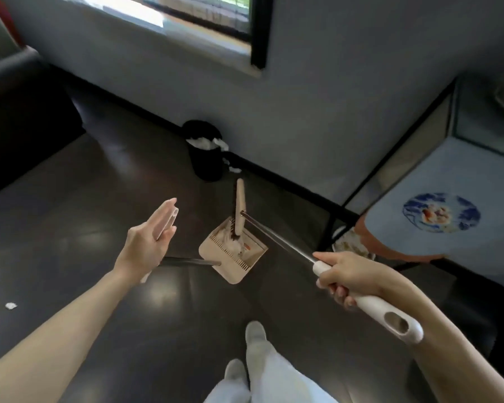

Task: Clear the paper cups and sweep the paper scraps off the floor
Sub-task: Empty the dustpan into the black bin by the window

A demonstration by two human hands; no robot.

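dark, glossy floor (70, 222) with soft patches of reflected light. ahead, a pale grey-blue wall (332, 97) with a dark skirting (288, 184) along its foot. high in the wall is a window (192, 13) with a black frame, and daylight falls bright on its sill (216, 49). at far left stands a dark sofa (18, 117). at right is a glass case (477, 117) with black edges, and nearer, a blue-grey surface with a round blue-and-white motif (441, 212).
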